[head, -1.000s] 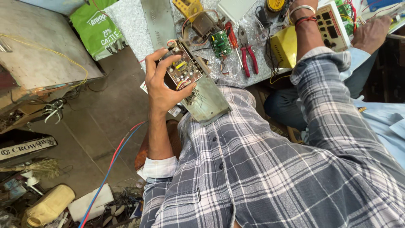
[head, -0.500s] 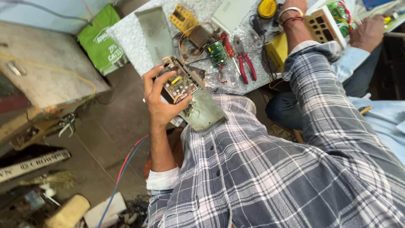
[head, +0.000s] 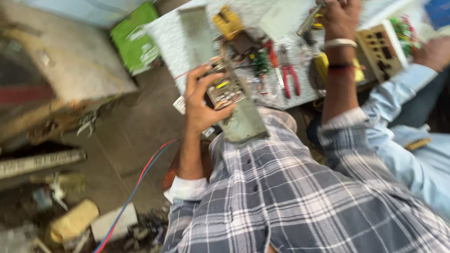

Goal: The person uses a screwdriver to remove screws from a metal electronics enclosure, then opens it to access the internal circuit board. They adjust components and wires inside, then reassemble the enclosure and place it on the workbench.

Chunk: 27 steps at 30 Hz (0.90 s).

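A circuit board [head: 225,89] on a grey metal plate [head: 243,124] is grasped by the left hand [head: 201,103], with the fingers curled around its edge. A thin tool [head: 310,18] is clenched in the right hand [head: 340,16], raised above the table [head: 168,42]. Red pliers [head: 290,75] lie between both hands.

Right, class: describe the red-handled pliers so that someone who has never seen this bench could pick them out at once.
Start at the pale speckled worktable at the top of the picture. Between the circuit board in the left hand and the right forearm lie the pliers, flat on the table. Their two red handles point toward the person, unlike the single red-handled screwdriver beside them.
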Motion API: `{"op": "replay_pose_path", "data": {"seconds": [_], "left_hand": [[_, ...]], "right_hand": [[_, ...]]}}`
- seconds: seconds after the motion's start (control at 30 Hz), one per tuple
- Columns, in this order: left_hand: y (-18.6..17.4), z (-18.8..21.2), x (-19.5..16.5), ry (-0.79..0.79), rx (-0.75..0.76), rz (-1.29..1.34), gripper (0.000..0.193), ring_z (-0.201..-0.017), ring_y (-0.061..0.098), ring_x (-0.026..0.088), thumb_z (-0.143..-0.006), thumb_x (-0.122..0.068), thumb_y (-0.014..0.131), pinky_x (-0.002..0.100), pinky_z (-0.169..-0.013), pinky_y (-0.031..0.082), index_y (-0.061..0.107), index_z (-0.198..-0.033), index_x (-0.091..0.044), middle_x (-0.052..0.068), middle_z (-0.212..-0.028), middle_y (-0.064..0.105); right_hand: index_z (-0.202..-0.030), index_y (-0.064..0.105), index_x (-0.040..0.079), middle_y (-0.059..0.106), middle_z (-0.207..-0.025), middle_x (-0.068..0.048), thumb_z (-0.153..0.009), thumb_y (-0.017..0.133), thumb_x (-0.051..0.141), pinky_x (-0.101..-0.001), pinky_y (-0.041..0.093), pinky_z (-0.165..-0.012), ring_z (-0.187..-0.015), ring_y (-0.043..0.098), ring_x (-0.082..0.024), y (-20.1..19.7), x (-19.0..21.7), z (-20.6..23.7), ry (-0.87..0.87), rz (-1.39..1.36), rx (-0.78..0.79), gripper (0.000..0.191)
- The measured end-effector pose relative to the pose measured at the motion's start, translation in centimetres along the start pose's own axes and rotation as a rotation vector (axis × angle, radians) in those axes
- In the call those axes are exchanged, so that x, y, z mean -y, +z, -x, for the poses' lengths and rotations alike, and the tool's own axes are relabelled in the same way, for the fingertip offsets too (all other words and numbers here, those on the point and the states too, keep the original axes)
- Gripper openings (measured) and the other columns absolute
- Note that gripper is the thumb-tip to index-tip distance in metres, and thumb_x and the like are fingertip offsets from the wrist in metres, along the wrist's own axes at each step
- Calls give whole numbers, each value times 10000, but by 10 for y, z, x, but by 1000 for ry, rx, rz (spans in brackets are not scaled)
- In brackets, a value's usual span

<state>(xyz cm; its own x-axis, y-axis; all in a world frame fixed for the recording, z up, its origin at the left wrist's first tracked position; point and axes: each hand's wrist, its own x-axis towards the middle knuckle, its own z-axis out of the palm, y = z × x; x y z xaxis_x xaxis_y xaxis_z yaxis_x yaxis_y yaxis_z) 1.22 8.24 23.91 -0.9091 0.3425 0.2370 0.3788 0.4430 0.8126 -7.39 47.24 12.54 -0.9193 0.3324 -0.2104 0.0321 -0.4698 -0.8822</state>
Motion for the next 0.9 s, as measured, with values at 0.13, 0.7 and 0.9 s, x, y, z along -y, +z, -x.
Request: {"op": "replay_pose_path", "data": {"seconds": [0.13, 0.7, 0.9], "left_hand": [[-13, 10, 5, 19, -9, -18, 716, -1379, 533, 363, -633, -225, 974, 477, -1152, 493, 672, -1271, -114, 141, -1372, 543], [-27, 16, 9, 7, -47, -14, 724, -1416, 490, 348, -595, -242, 1003, 502, -1170, 447, 637, -1210, -132, 98, -1360, 522], [-30, 13, 8, 27, -47, -21, 705, -1425, 481, 340, -622, -235, 994, 496, -1176, 434, 628, -1218, -140, 99, -1373, 509]], "right_hand": [[-1311, 560, -116, 663, -966, -156, -1010, 542, -101, -276, 552, -667, -843, 683, -230, 76, 1, 80, 208, -585, 287, 301], [-1241, 705, -26, 553, -920, -32, -1139, 513, 418, -264, 440, -726, -857, 544, -108, 172, 9, 163, -434, 455, 562, 495], [-1075, 774, 30, 661, -820, -15, -1050, 561, 254, -246, 427, -648, -724, 567, -77, 179, 20, 163, -157, 453, 301, 310]]}}
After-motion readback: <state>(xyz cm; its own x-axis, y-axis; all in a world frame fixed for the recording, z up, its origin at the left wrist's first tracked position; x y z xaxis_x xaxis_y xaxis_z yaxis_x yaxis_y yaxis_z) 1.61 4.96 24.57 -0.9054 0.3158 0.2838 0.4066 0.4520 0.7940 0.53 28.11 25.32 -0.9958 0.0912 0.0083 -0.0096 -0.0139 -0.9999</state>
